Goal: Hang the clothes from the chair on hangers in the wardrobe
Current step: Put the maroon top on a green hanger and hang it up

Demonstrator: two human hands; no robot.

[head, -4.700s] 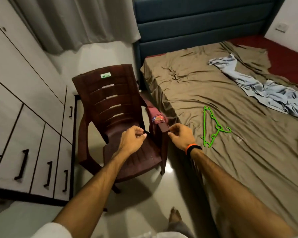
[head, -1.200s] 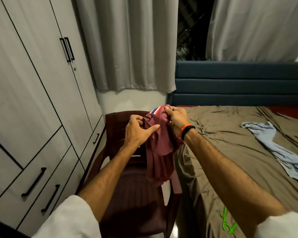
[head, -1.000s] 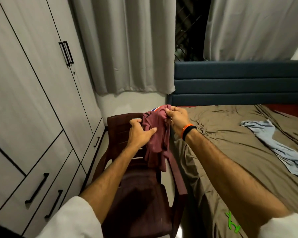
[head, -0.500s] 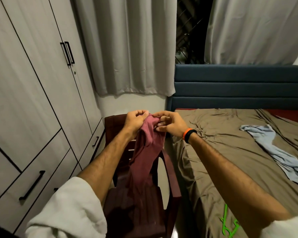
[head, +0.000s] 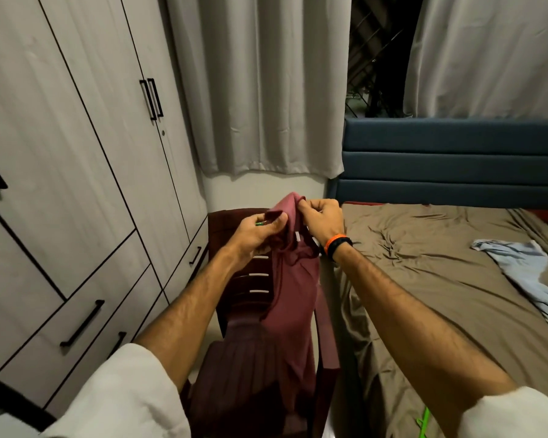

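Note:
A maroon garment hangs from both my hands above the dark red plastic chair. My left hand grips its top left edge, fingers curled round the cloth. My right hand pinches the top right edge, wrist wearing an orange and black band. The cloth drapes down over the chair seat. A green hanger shows only as a tip on the bed at the bottom right. The grey wardrobe stands on the left with its doors closed.
The bed with a brown sheet fills the right side, a light blue garment lying on it. Grey curtains hang behind the chair, beside a blue headboard. Wardrobe drawers with black handles sit low on the left.
The maroon garment came up off the chair arm and has unfolded, hanging longer. My hands shifted along its top edge and now hold it slightly apart.

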